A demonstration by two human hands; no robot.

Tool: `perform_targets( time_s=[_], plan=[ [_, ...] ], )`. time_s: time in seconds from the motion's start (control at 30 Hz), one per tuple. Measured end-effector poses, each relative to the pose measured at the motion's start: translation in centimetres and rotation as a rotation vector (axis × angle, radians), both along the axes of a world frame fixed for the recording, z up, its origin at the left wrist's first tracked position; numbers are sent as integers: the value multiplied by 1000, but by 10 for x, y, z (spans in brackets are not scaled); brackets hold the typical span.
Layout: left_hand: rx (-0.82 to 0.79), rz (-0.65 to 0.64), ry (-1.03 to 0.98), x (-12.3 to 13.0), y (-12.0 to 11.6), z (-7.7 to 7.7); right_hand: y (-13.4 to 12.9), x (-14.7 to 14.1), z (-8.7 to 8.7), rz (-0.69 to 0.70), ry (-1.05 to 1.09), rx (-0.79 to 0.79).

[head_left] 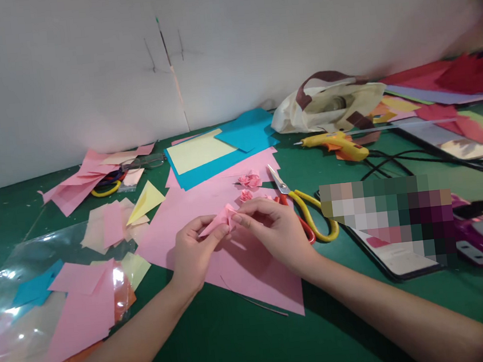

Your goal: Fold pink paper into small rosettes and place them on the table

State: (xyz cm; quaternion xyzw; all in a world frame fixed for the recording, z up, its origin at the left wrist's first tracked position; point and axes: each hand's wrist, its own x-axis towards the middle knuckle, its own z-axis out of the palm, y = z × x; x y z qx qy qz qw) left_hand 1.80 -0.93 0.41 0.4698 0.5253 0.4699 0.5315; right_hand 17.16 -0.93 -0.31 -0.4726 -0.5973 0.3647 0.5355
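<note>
Between my two hands is a small folded piece of pink paper (217, 222), held above a large pink sheet (256, 283). My left hand (192, 249) pinches its left side between thumb and fingers. On its right edge, the fingertips and thumb of my right hand (272, 224) are closed. Just beyond my hands lie pink paper flowers (250, 179). A pair of scissors (299, 198) with yellow and red handles rests beside my right hand, blades pointing away. Near the front edge of the pink sheet is a thin wire (258, 305).
On the left, a clear plastic bag (3, 298) holds paper pieces. Blue sheets (245, 131) lie at the back. A yellow glue gun (336, 143), its black cable (415, 154), a cloth bag (328, 105) and a phone (399, 251), partly pixelated, are on the right.
</note>
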Motion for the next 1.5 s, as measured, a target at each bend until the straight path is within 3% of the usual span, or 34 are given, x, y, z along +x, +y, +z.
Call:
perform_targets(
  time_s=[0.17,0.57,0.87,1.17,1.37,1.5],
  plan=[
    [-63,-24,-4,0,-1,-2,0,0,0,-33,43,-46],
    [78,-71,185,0,-2,3,1,-2,0,7,110,-99],
    [66,-43,149,-2,-3,-1,1,-2,1,32,159,-143],
    [-26,48,28,0,0,-2,2,2,-3,-3,1,14],
    [22,5,-42,0,0,-1,4,3,2,55,79,-219],
    [35,12,-41,0,-2,-2,3,2,4,105,86,-222]
  ],
)
